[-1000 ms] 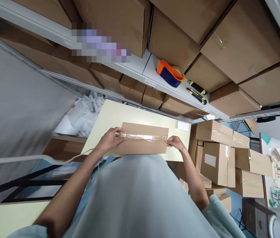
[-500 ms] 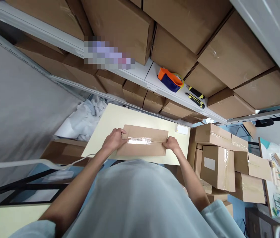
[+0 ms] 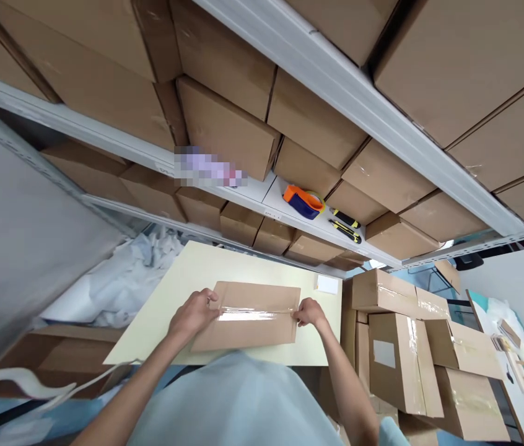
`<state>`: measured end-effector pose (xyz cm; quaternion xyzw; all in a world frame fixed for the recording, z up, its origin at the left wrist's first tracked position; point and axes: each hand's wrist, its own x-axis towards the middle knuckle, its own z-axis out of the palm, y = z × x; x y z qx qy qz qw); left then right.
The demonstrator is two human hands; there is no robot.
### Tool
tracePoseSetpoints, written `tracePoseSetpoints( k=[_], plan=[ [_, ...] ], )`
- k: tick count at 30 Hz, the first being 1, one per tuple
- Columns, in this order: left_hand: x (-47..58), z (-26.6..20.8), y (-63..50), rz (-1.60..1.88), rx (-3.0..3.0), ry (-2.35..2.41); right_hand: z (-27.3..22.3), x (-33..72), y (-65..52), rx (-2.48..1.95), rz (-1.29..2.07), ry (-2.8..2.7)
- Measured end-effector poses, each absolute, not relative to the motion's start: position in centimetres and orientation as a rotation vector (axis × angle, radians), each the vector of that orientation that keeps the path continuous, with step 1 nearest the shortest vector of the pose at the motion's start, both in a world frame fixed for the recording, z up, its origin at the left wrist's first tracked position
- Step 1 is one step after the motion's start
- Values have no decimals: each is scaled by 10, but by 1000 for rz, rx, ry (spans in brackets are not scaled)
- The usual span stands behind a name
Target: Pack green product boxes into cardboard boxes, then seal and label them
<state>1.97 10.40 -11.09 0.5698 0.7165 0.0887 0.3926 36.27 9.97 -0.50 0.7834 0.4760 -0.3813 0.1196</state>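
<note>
A flat cardboard box (image 3: 262,331) lies on the pale yellow tabletop (image 3: 160,297), a shiny strip of clear tape (image 3: 248,314) running along the seam across its top. My left hand (image 3: 196,314) is closed at the box's left end, with thumb and fingers by the end of the tape. At the right end, my right hand (image 3: 309,312) has its fingers closed on the box edge, where the tape meets it. The fingertips of both hands are partly hidden, so I cannot tell whether they pinch the tape itself.
A small white box (image 3: 327,284) lies at the table's back right. On the shelf above are an orange and blue tape dispenser (image 3: 305,202) and two yellow-black utility knives (image 3: 345,224). Taped cartons (image 3: 404,362) are stacked on the right; crumpled white material (image 3: 113,285) fills the left side.
My view has tilted upward, so the table and box sit lower in the picture and more shelving shows. Both hands stay at the two ends of the box.
</note>
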Motion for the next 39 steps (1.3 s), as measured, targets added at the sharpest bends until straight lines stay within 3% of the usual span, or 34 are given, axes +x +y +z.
tracePoseSetpoints(
  k=[8, 16, 22, 32, 39],
  plan=[
    [32, -74, 112, 142, 1682, 1818, 34, 353, 104, 2136, -909, 1614],
    [116, 54, 231, 730, 2042, 1593, 136, 358, 205, 2141, -341, 2050],
    [160, 120, 304, 794, 2129, 1536, 189, 320, 296, 2076, -12, 2351],
    [160, 90, 287, 788, 1990, 1531, 143, 293, 328, 2066, 36, 2302],
    [135, 59, 248, 965, 1753, 1392, 114, 313, 281, 2158, 0, 2466]
  ],
)
